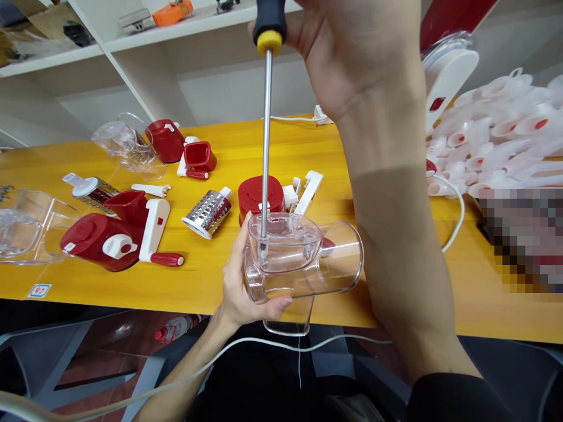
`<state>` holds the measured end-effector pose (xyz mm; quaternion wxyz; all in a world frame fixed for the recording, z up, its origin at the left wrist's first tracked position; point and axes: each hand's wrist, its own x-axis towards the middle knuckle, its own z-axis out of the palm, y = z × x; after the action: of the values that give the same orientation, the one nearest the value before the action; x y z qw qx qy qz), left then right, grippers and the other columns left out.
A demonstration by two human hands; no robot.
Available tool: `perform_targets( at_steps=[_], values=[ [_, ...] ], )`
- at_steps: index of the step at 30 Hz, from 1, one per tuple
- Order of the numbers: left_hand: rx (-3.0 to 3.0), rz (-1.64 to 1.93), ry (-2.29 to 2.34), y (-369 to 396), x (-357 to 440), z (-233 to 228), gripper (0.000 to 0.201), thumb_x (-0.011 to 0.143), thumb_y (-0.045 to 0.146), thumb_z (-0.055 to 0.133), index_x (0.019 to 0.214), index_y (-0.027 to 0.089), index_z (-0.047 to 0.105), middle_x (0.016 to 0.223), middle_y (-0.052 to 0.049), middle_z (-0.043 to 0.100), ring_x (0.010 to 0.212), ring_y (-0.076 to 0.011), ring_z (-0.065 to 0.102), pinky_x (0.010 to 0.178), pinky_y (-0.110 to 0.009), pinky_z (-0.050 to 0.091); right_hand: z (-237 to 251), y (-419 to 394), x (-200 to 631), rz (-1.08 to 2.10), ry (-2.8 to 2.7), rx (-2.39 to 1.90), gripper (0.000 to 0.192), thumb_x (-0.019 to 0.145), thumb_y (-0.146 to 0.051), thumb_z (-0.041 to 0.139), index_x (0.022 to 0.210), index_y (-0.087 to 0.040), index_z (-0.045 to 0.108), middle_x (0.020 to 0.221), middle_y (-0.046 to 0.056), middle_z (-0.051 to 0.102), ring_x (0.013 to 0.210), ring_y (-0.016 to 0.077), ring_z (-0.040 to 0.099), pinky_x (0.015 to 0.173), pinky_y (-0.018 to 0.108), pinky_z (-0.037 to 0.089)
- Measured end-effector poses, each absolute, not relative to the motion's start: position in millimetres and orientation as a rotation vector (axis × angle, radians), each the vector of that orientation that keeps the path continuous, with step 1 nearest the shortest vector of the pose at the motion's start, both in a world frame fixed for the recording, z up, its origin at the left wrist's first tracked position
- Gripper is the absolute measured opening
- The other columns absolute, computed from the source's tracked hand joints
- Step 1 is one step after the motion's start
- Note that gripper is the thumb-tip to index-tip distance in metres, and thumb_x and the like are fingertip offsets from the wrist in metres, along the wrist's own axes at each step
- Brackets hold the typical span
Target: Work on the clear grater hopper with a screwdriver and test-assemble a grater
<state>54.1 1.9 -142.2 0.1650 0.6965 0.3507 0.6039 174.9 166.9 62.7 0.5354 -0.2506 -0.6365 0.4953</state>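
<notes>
Screwdriver (pixel 266 117) stands near vertical, shaft tip down inside the clear plastic housing (pixel 303 258), which is the reference point for all positions below. Right hand (pixel 352 53), above the housing, is wrapped closed around the black-and-yellow handle. Left hand (pixel 246 281) cups the housing from its near-left side, fingers (pixel 277 305) curled under the base and thumb against the wall, holding it at the near edge of the yellow surface (pixel 229 281), partly overhanging that edge.

Behind the housing lies a red base (pixel 259 196) with a white bracket (pixel 308 190) touching it. Left of the housing lies a steel grater drum (pixel 207 212), and farther left an assembled red unit with white crank (pixel 118 237). Far left sits another clear housing (pixel 26 225). Right of the housing, a pile of white handles (pixel 497 146) covers the surface. A white cable (pixel 281 346) hangs below the housing.

Risks, as judged:
- Tip slip. The screw seat is not clearly visible through the plastic; an off-axis shaft could skid out and score the wall.
- Cracking. Excess downward force on thin clear plastic, supported only by one hand, could fracture it.
- Drop. The housing overhangs the edge; a loosened left grip would let it fall.
</notes>
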Motion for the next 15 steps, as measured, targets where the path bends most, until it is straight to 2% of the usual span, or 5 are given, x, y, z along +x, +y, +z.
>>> perform_targets(
  at_steps=[4, 6, 10, 12, 15],
  values=[
    [1.968, 1.732, 1.028, 1.8, 53.4, -142.0, 0.107, 0.077, 0.063, 0.075, 0.16, 0.014, 0.028, 0.146, -0.018, 0.057, 0.131, -0.0339, 0.061, 0.113, -0.045, 0.051, 60.3, 166.4, 173.1, 1.377, -1.548, -0.418, 0.062, 0.073, -0.035, 0.027, 0.128, -0.007, 0.037, 0.085, -0.017, 0.057, 0.106, -0.0075, 0.064, 0.097, 0.015, 0.058],
    [1.968, 1.735, 1.042, 1.8, 53.5, -141.6, 0.107, 0.077, 0.064, 0.075, 0.16, 0.014, 0.029, 0.145, -0.019, 0.058, 0.131, -0.0334, 0.062, 0.113, -0.044, 0.051, 60.1, 166.1, 170.8, 1.398, -1.5, -0.411, 0.059, 0.075, -0.032, 0.03, 0.129, -0.009, 0.034, 0.083, -0.019, 0.055, 0.106, -0.0067, 0.064, 0.099, 0.02, 0.059],
    [1.977, 1.748, 1.041, 1.5, 53.9, -140.7, 0.107, 0.078, 0.064, 0.075, 0.16, 0.015, 0.029, 0.146, -0.018, 0.057, 0.131, -0.0323, 0.062, 0.113, -0.042, 0.051, 60.9, 166.0, 166.0, 1.327, -1.377, -0.518, 0.054, 0.073, -0.022, 0.042, 0.125, -0.01, 0.031, 0.075, -0.017, 0.046, 0.119, 0.0018, 0.061, 0.104, 0.03, 0.059],
    [1.976, 1.757, 1.036, 1.5, 54.2, -140.3, 0.106, 0.078, 0.063, 0.075, 0.16, 0.015, 0.029, 0.145, -0.018, 0.058, 0.13, -0.0312, 0.062, 0.112, -0.041, 0.051, 60.9, 166.1, 165.0, 1.313, -1.342, -0.547, 0.049, 0.074, -0.02, 0.04, 0.121, -0.008, 0.032, 0.07, -0.015, 0.042, 0.124, 0.0031, 0.059, 0.107, 0.031, 0.057],
    [1.982, 1.757, 1.048, 1.8, 54.6, -139.9, 0.104, 0.079, 0.062, 0.074, 0.16, 0.015, 0.029, 0.146, -0.018, 0.057, 0.131, -0.0318, 0.061, 0.112, -0.042, 0.051, 61.2, 165.3, 165.8, 1.35, -1.363, -0.512, 0.048, 0.08, -0.025, 0.029, 0.125, -0.009, 0.032, 0.073, -0.017, 0.047, 0.121, -0.0019, 0.059, 0.108, 0.026, 0.057]
  ],
)
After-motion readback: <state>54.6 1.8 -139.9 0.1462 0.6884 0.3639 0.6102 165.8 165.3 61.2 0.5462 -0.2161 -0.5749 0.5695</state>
